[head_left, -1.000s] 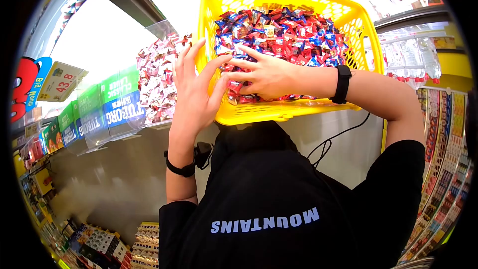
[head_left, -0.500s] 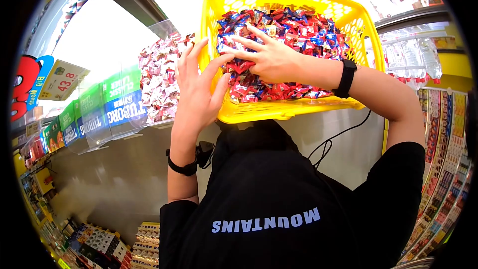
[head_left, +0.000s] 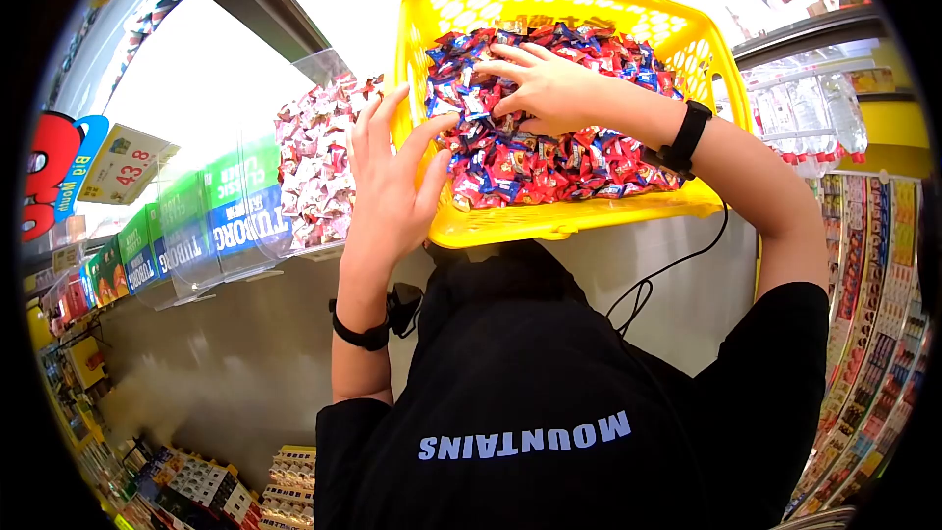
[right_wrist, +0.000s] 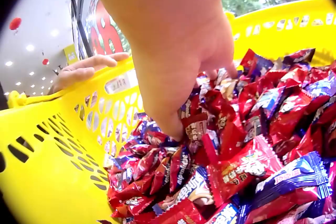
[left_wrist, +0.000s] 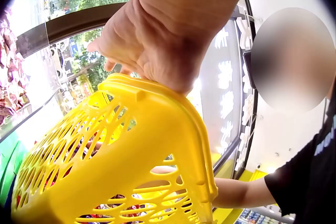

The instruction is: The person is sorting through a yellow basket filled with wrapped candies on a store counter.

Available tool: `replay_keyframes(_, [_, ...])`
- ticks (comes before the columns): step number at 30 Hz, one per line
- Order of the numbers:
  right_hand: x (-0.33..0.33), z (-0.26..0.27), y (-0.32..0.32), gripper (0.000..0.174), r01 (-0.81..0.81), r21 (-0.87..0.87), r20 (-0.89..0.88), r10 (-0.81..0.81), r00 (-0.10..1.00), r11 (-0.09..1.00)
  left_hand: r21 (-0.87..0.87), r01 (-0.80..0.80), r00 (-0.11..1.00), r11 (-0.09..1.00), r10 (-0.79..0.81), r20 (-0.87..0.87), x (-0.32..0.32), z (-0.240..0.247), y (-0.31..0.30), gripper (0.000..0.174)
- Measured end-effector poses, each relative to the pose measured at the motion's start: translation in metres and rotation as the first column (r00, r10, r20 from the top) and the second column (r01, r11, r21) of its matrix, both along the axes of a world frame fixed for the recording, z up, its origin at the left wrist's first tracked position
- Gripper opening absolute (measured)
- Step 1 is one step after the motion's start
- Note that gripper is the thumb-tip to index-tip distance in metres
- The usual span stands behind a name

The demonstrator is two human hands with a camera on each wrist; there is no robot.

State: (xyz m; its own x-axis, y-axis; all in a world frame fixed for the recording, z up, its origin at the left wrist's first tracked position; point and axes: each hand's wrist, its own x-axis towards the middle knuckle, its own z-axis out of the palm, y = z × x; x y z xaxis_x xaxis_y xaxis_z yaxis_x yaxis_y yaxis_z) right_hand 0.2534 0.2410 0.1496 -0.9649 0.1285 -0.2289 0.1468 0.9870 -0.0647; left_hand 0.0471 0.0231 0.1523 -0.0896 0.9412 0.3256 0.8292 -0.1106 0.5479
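A yellow shopping basket (head_left: 579,226) is filled with small wrapped candies (head_left: 579,162) in red and blue wrappers. My left hand (head_left: 386,182) rests on the rim at the basket's left side, fingers fairly straight and spread. In the left wrist view, the heel of that hand lies against the basket's rim (left_wrist: 152,88). Inside the basket is my right hand (head_left: 554,93), its spread fingers reaching into the candies toward the left. The right wrist view has its thumb (right_wrist: 170,125) pressed among the wrappers; the other fingertips are partly hidden.
Left of the basket stands a clear bin of pink-wrapped candies (head_left: 312,167), with green and blue Tuborg cartons (head_left: 235,196) beyond it. A price sign (head_left: 128,165) hangs at far left. Bottled drinks (head_left: 805,118) stand at right, above stocked shelves (head_left: 873,304). A black cable (head_left: 643,285) hangs below the basket.
My right hand has moved from the basket's near left part across the candies toward its far side, uncovering red wrappers near the front. My left hand has stayed at the rim.
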Motion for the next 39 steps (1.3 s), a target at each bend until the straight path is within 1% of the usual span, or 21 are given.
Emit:
replay_keyframes(3, [-0.005,0.0,0.011,0.033,-0.066,-0.117,-0.156,0.047,0.987,0.991,-0.008,-0.007,1.0,1.0,0.007,0.018,0.001,0.001,-0.001,0.036])
replay_keyframes(4, [-0.01,0.003,0.012,0.035,-0.092,-0.044,-0.206,0.081,0.975,0.995,-0.007,-0.01,1.0,1.0,0.01,0.02,0.001,0.001,0.0,0.036])
replay_keyframes(7, [-0.03,-0.006,0.009,0.063,0.053,-0.052,-0.269,-0.065,0.961,0.997,-0.004,-0.022,0.999,1.0,0.023,0.024,0.002,0.001,-0.001,0.035])
replay_keyframes(8, [-0.033,-0.01,0.006,0.077,0.074,0.016,-0.26,-0.068,0.963,0.997,-0.003,-0.024,0.999,1.0,0.024,0.023,0.003,0.001,-0.001,0.035])
replay_keyframes(9, [-0.037,-0.014,0.004,0.088,0.095,0.05,-0.155,-0.087,0.984,0.994,-0.001,-0.026,0.999,1.0,0.026,0.021,0.003,0.001,-0.001,0.035])
replay_keyframes(11, [-0.039,-0.021,-0.004,0.092,0.046,0.125,-0.017,-0.044,0.999,0.991,-0.01,-0.027,0.999,1.0,0.027,0.017,0.002,0.001,-0.002,0.034])
replay_keyframes(12, [-0.043,-0.021,-0.009,0.095,0.028,0.1,0.047,-0.032,0.998,0.995,-0.014,-0.029,0.999,0.999,0.029,0.016,0.002,0.001,-0.002,0.034])
replay_keyframes(15, [-0.035,-0.005,-0.019,0.082,-0.029,-0.002,0.112,0.029,0.993,1.0,-0.014,-0.031,0.999,0.999,0.031,0.027,0.001,0.001,-0.002,0.034])
replay_keyframes(16, [-0.027,-0.005,-0.023,0.076,-0.064,-0.04,0.081,0.067,0.994,0.997,0.0,-0.03,0.998,1.0,0.03,0.047,0.001,0.0,-0.002,0.037])
replay_keyframes(17, [-0.02,-0.003,-0.026,0.072,-0.051,-0.141,0.164,0.074,0.984,0.989,0.001,-0.032,0.999,0.999,0.032,0.044,0.001,0.0,-0.003,0.037])
replay_keyframes(19, [-0.005,-0.001,-0.036,0.068,-0.102,-0.171,0.22,0.139,0.966,0.98,0.006,-0.036,0.999,0.999,0.035,0.042,0.002,0.001,-0.003,0.037])
replay_keyframes(25, [0.013,-0.004,-0.054,0.068,-0.136,-0.205,0.219,0.181,0.959,0.969,-0.029,-0.029,0.997,0.999,0.031,0.072,0.002,0.001,-0.002,0.037])
replay_keyframes(28, [0.01,0.005,-0.048,0.066,-0.205,-0.253,0.234,0.265,0.935,0.946,-0.028,-0.022,0.997,0.999,0.024,0.069,0.001,0.001,-0.001,0.037])
replay_keyframes(29, [0.007,0.009,-0.043,0.065,-0.17,-0.37,0.174,0.247,0.953,0.913,-0.029,-0.022,0.998,0.999,0.024,0.066,0.001,0.001,-0.001,0.037])
replay_keyframes(31, [0.0,0.021,-0.031,0.064,-0.118,-0.59,0.063,0.192,0.979,0.798,-0.027,-0.024,0.997,0.999,0.026,0.073,0.001,0.002,-0.001,0.037])
replay_keyframes(32, [-0.002,0.029,-0.026,0.065,-0.135,-0.475,-0.021,0.142,0.99,0.87,-0.028,-0.026,0.997,0.999,0.028,0.078,0.002,0.003,-0.001,0.037])
replay_keyframes(33, [-0.004,0.024,-0.016,0.069,-0.148,-0.302,-0.116,0.117,0.986,0.942,-0.029,-0.026,0.996,0.999,0.028,0.081,0.002,0.003,-0.001,0.037])
replay_keyframes(35, [-0.004,0.011,0.01,0.075,-0.014,-0.025,-0.202,0.008,0.979,1.0,-0.033,-0.019,0.996,0.999,0.022,0.084,0.002,0.005,-0.001,0.037])
replay_keyframes(37, [-0.002,0.007,0.028,0.08,0.224,0.123,-0.128,-0.208,0.97,0.967,-0.034,-0.013,0.998,0.999,0.015,0.069,0.0,0.004,0.0,0.037])
replay_keyframes(38, [0.0,0.002,0.041,0.083,0.298,0.04,-0.041,-0.297,0.954,0.954,-0.035,-0.011,0.998,0.999,0.013,0.062,0.0,0.003,0.0,0.037])
replay_keyframes(39, [0.004,0.0,0.044,0.083,0.26,0.068,-0.026,-0.259,0.966,0.963,-0.035,-0.011,0.998,0.999,0.013,0.061,0.0,0.003,0.0,0.037])
